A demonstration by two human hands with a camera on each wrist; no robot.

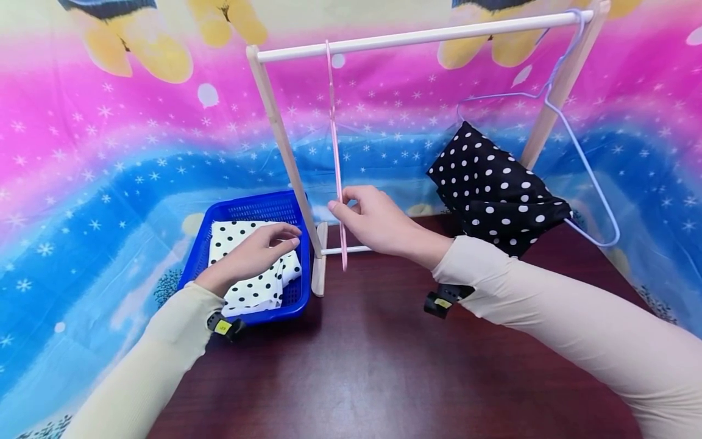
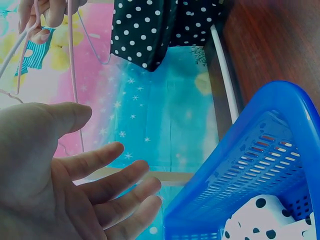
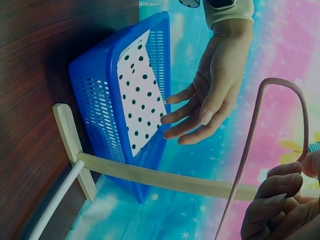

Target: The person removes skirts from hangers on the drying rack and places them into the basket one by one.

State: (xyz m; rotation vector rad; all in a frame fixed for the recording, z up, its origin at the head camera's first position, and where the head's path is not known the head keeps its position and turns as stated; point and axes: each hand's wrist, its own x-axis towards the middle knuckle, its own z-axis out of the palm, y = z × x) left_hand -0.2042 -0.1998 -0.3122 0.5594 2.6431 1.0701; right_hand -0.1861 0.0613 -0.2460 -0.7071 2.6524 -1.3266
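My right hand (image 1: 378,219) pinches the lower side of a pink hanger (image 1: 335,134), whose hook sits over the rack's top rail and which is seen edge-on. In the right wrist view its curled fingers (image 3: 272,205) are around the hanger's thin bar. My left hand (image 1: 258,253) hovers over a blue basket (image 1: 269,315), fingers loosely spread and holding nothing, as the left wrist view shows. Inside the basket lies a white cloth with black dots (image 1: 249,292), partly covered by that hand in the head view.
The wooden rack (image 1: 428,39) stands on a dark red-brown table (image 1: 362,366). At its right end hangs a lavender hanger (image 1: 589,167) carrying a black cloth with white dots (image 1: 493,189). A patterned pink and blue backdrop (image 1: 148,140) surrounds the table's back and sides.
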